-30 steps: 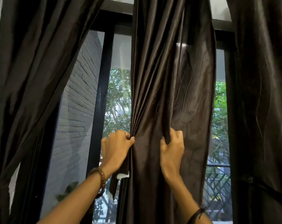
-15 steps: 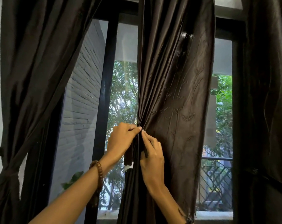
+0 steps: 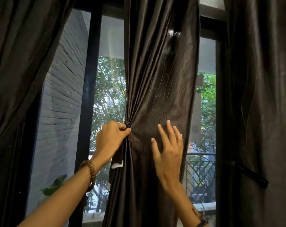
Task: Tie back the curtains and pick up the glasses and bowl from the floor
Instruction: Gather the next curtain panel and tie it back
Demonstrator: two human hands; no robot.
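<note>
Item: middle curtain (image 3: pixel 162 66), dark, hanging centre at the window (image 3: pixel 109 89); I see its left edge gathered into pleats. Left hand (image 3: pixel 110 139): fingers curled tight, pinching that gather. Right hand (image 3: pixel 169 152): fingers spread wide against the cloth, right of the gather. Beaded bracelet (image 3: pixel 90 171), left wrist.

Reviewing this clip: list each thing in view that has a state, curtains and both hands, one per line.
Middle curtain: hanging, left edge bunched into pleats, not tied.
Left curtain: drawn aside to the left; its tie is out of frame.
Right curtain: gathered, a dark tie-back around it.
Left hand: grips the middle curtain's pleats.
Right hand: open, fingers spread against the middle curtain.
</note>
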